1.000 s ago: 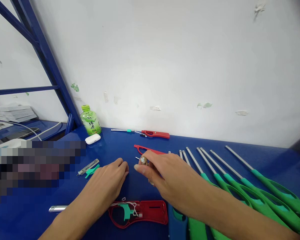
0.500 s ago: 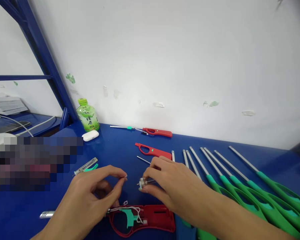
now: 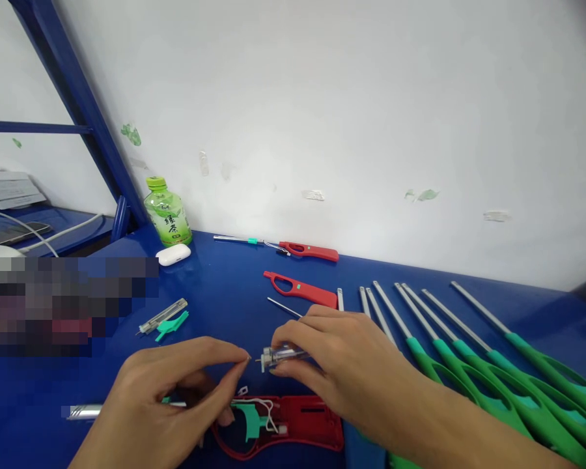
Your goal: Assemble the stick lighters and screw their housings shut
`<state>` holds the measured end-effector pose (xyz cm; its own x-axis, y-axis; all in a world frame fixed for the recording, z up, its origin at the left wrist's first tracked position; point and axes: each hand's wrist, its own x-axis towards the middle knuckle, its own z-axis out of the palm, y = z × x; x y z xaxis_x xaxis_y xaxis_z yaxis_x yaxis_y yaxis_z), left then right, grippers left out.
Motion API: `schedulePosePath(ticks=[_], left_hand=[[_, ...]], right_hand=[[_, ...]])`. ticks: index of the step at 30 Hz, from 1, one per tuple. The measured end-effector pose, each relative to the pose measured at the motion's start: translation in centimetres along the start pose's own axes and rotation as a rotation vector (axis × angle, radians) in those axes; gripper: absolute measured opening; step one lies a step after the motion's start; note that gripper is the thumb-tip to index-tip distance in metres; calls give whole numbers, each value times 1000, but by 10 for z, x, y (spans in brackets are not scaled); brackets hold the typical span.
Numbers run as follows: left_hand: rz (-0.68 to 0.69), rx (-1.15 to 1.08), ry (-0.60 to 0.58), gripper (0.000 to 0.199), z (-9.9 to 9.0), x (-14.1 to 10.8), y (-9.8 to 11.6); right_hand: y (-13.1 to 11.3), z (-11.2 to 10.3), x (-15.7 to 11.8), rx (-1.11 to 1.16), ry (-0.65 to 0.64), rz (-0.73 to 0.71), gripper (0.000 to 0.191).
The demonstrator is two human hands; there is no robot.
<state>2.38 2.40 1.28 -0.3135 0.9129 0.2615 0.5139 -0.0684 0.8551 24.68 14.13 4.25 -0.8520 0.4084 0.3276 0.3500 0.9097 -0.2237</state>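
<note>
Near the middle of the head view, my right hand point(image 3: 329, 345) grips a clear lighter fuel tank point(image 3: 282, 354) with a thin metal nozzle pointing left. My left hand point(image 3: 170, 384) has thumb and forefinger pinched on something too small to make out, just left of the nozzle tip and facing it. Below both hands lies an opened red lighter casing point(image 3: 317, 433), with a teal trigger point(image 3: 251, 422) and white wires in it. A metal lighter tube point(image 3: 85, 412) runs partly hidden beneath my left hand.
Another clear tank point(image 3: 166, 315) and a teal trigger point(image 3: 174, 324) lie to the left. Two red lighter pieces point(image 3: 312, 251) are behind. Several green long-necked lighters point(image 3: 478, 384) line the right. A green bottle point(image 3: 167, 212) and white case point(image 3: 174, 255) stand near the wall.
My right hand has brought the tank slightly left, nozzle now close to my left fingertips. My left hand has shifted a little lower, uncovering the loose teal trigger. The whole view has tilted slightly.
</note>
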Motion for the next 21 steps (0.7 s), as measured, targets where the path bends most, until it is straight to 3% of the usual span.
schedulePosePath(ticks=[3,6,12,16,21], left_hand=[[132,-54,-50,9,-3,5,-12],[255,-100,-74,15,-6,11,-18],[167,-138,-249,16,-8,15,-8],[194,-158,-203,15,-5,16,-2],[351,-58,-135,22,-4,16,4]], right_hand=[[0,0,-1,20,2,1,8],[1,1,-2,36,8,-16,9],[2,1,-3,37,69,-70,16],[2,1,-4,18,77,-79,16],[3,2,-4,-9,79,-94,17]])
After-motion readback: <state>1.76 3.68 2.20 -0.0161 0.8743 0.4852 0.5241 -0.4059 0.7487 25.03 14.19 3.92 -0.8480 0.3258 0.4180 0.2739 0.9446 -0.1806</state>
